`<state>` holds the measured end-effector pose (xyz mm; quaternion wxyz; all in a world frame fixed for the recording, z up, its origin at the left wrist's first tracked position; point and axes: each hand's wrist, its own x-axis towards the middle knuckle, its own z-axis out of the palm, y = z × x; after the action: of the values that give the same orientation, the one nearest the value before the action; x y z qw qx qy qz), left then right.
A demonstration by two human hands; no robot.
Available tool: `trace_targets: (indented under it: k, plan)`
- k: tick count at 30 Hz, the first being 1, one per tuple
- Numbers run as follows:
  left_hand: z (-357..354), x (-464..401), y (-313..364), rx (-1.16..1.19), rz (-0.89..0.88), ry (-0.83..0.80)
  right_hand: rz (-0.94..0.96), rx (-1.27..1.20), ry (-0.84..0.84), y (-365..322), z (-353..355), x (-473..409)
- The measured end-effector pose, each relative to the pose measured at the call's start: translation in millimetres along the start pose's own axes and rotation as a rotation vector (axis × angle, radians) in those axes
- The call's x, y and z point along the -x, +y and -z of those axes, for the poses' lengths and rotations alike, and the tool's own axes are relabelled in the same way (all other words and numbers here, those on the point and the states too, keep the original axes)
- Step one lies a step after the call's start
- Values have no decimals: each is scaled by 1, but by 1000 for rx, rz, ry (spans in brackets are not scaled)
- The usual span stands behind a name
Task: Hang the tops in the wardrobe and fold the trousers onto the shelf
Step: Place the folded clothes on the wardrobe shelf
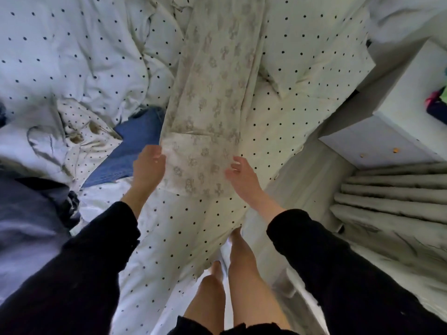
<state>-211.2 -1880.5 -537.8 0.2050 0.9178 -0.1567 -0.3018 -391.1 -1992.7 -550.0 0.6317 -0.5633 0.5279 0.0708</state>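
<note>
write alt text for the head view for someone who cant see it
A person's left hand grips the near edge of pale floral-print trousers laid out along a bed with a dotted duvet, while the right hand hovers open at the other side. A blue denim garment lies to the left.

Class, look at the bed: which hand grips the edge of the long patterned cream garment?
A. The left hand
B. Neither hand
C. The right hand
A: the left hand pinches the patterned garment's near edge, while the right hand hovers open beside it.
</note>
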Motion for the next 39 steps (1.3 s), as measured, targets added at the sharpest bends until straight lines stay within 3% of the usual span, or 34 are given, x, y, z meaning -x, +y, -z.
trace_targets:
  k: [2, 4, 6, 14, 18, 21, 25, 29, 33, 39]
  plan:
    - [-11, 24, -28, -288, -337, 107, 188, 434, 15, 17, -12, 5]
    - [-23, 36, -61, -556, -702, 84, 307, 690, -30, 36, -23, 6]
    - [-29, 39, -82, -718, -849, -7, 325, 902, -55, 55, -34, 7]
    - [-39, -1, -98, -762, -982, 142, 500, 1203, 317, 78, -60, -18]
    - [-29, 10, -87, -696, -1010, 186, 629, 1193, 317, 78, -59, -6]
    - [-9, 27, -75, -647, -962, 89, 743, 1145, 334, 76, -49, 20]
    - [11, 56, -60, -671, -864, -97, 639, 1065, 262, 66, -41, 57]
    - [33, 65, -40, -645, -789, -147, 467, 1022, 62, 40, -26, 82]
    - [52, 52, -11, -505, -872, -70, 479, 926, 197, 8, -4, 79]
    - [58, -7, 51, -498, -916, 85, 477, 728, 380, -56, 37, 25]
